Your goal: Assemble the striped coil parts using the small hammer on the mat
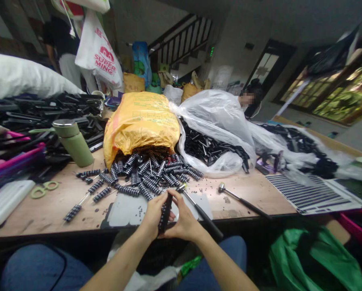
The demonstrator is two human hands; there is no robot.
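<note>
A narrow black piece (165,212) with small dots along its side stands upright between my hands, over the table's front edge. My left hand (153,214) is closed on its left side. My right hand (185,218) curves round from the right, its fingers at the top and its thumb at the lower end. Behind them lies a grey-white mat (124,210) with tiny dark bits on it. A hammer (200,212) rests just right of my right hand. Black-and-white beaded rods (150,182) spill from a yellow sack (142,121) beyond the hands.
A second hammer (241,200) lies to the right, near striped sheets (308,192). Clear plastic bags (217,109) hold black parts. On the left are a green flask (74,143), scissors (44,189) and a white case (7,202). Another person (252,99) is behind the bags.
</note>
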